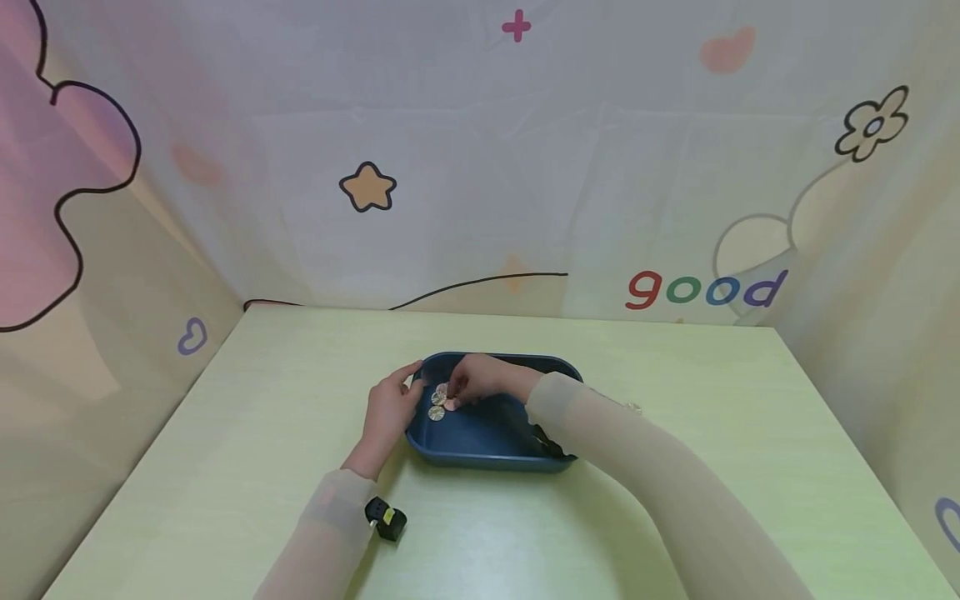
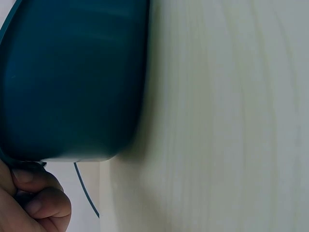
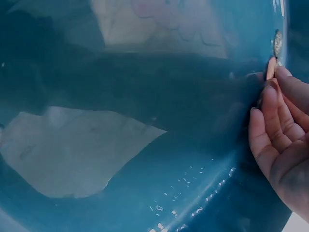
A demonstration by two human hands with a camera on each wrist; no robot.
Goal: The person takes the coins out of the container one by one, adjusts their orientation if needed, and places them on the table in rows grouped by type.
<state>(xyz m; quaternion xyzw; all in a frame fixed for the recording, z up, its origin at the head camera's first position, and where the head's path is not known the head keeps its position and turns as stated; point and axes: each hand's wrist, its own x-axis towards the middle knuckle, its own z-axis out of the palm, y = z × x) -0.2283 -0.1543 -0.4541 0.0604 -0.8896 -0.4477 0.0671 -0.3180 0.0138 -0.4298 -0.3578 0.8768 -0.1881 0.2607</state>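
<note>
Currently, the blue tray (image 1: 487, 461) sits on the pale table (image 1: 225, 475), around the middle from left to right. At its left end, the left hand (image 1: 392, 408) grips the rim, thumb apart from the curled fingers. The right hand (image 1: 480, 379) reaches inside toward that same end, thumb and fingertips closed together in a pinch on a thin pinkish piece (image 3: 271, 68). Shiny round discs (image 1: 437, 412) lie just left of it on the tray floor. A black wrist device (image 1: 386, 519) shows on the left sleeve (image 1: 318, 533), nearer than the tray.
</note>
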